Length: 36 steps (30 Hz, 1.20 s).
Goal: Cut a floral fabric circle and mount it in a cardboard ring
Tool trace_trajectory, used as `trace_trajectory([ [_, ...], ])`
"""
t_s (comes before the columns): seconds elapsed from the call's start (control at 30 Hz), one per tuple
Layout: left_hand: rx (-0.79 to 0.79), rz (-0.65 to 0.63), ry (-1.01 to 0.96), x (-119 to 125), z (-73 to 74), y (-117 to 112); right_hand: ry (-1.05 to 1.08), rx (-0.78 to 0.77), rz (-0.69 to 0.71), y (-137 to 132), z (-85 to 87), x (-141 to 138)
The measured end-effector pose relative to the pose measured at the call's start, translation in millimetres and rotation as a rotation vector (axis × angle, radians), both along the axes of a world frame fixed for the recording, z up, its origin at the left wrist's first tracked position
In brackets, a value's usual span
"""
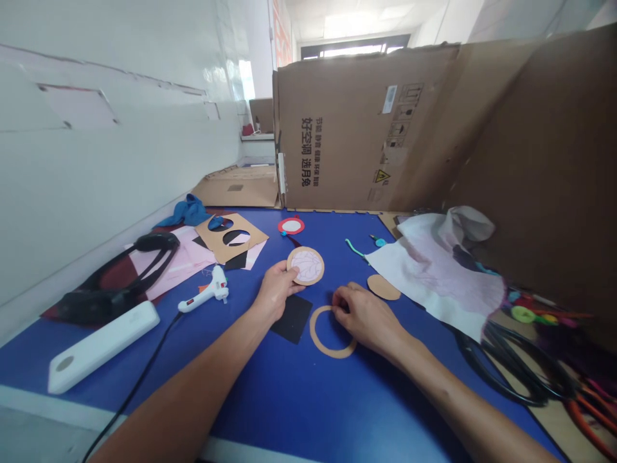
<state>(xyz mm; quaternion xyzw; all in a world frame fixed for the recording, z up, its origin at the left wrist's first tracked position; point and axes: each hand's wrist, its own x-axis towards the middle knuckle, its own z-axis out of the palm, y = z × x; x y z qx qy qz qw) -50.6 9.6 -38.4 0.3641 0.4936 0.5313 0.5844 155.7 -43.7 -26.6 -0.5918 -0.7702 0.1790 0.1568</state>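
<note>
My left hand (277,289) grips a round cardboard disc (307,265) by its left edge, thumb on top. The disc has a tan rim, and its pale middle carries thin purple lines. Just above the blue table, my right hand (359,315) has its fingers curled together; what they hold, if anything, is hidden. A cardboard ring (315,339) lies partly under that hand. Between the two hands is a black square (293,318), lying flat. A plain cardboard oval (384,287) rests right of my right hand.
At left are a white glue gun (207,290), a white bar-shaped tool (103,346) and a black headset (120,276). Behind them lies cardboard with two holes (250,235). White cloth (434,270) and black-handled scissors (511,366) lie right. A large carton (357,148) stands behind.
</note>
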Motion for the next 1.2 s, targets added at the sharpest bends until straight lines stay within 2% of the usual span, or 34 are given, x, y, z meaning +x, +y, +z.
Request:
trace_trajectory([
  [0.73, -0.001, -0.002, 0.026, 2, -0.5, 0, 0.029, -0.053, 0.024, -6, 0.4, 9],
  [1.2, -0.009, -0.007, 0.037, 2, -0.5, 2, 0.058, -0.099, 0.096, -4, 2.2, 18],
])
